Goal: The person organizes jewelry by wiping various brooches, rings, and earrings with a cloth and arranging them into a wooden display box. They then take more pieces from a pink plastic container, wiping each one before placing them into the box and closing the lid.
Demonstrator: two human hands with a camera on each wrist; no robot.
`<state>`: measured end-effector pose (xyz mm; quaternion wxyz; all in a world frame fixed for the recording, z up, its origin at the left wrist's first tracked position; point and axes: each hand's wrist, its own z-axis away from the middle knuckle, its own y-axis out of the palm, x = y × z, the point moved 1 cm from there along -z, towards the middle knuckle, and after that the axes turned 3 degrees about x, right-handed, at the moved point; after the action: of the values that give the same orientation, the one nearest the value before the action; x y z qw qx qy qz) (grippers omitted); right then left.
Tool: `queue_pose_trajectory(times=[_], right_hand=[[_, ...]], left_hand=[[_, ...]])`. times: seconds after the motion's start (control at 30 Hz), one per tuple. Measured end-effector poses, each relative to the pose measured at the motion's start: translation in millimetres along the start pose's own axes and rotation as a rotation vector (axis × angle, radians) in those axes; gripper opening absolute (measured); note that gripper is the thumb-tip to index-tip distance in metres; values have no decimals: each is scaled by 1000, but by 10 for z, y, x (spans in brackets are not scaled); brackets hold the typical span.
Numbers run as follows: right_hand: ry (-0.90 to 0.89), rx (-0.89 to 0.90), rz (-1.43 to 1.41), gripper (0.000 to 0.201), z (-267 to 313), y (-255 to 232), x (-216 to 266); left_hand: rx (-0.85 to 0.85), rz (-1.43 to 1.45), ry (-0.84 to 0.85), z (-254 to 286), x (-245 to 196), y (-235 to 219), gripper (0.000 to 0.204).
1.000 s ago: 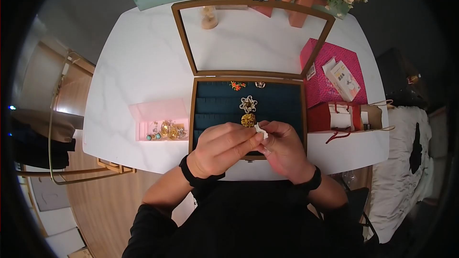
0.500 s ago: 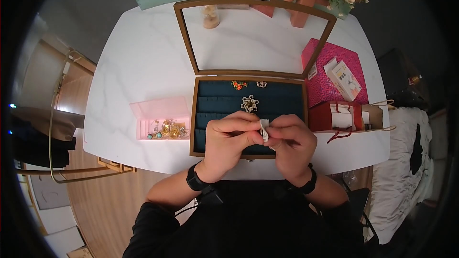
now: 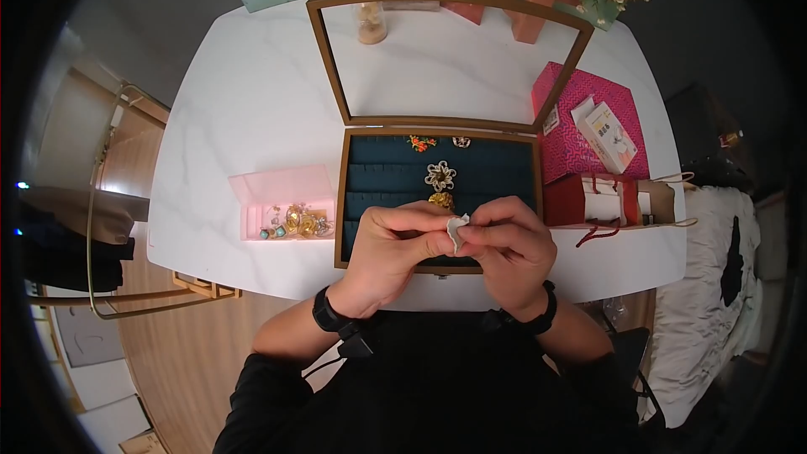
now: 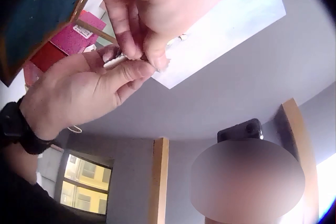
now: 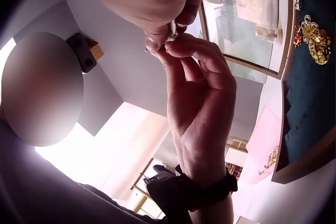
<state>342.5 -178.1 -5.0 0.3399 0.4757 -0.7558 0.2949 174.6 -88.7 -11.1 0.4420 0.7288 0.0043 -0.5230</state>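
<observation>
Over the front of the jewellery box (image 3: 504, 164), my left hand (image 3: 382, 252) and right hand (image 3: 514, 248) meet at a small white piece (image 3: 456, 234) with a wavy edge. Both hands pinch it between thumb and fingers; its kind cannot be told. In the left wrist view its white edge (image 4: 113, 63) shows between the fingertips. Past the hands, on the dark teal lining, lie a gold brooch (image 3: 441, 200), a pearly flower brooch (image 3: 440, 175), an orange-red brooch (image 3: 421, 143) and a small pale one (image 3: 461, 142). The fingers partly cover the gold brooch.
The box's glass lid (image 3: 454, 118) stands raised behind it. To the left is an open pink case (image 3: 246, 223) with jewellery. At right are a magenta box (image 3: 622, 105), a small white carton (image 3: 607, 139) and a red bag (image 3: 565, 202). A vase (image 3: 538, 4) stands at the back.
The hands first moved apart and rose slightly, turning the white piece to show more of it. Since then they have tilted it a little, and the gold brooch shows again behind them.
</observation>
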Motion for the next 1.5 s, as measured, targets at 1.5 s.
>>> queue_pose_trajectory(times=[1.5], right_hand=[[370,-54,-324,21,302,-69,-309]], left_hand=[[-107,166,-239,96,158,-251,28]])
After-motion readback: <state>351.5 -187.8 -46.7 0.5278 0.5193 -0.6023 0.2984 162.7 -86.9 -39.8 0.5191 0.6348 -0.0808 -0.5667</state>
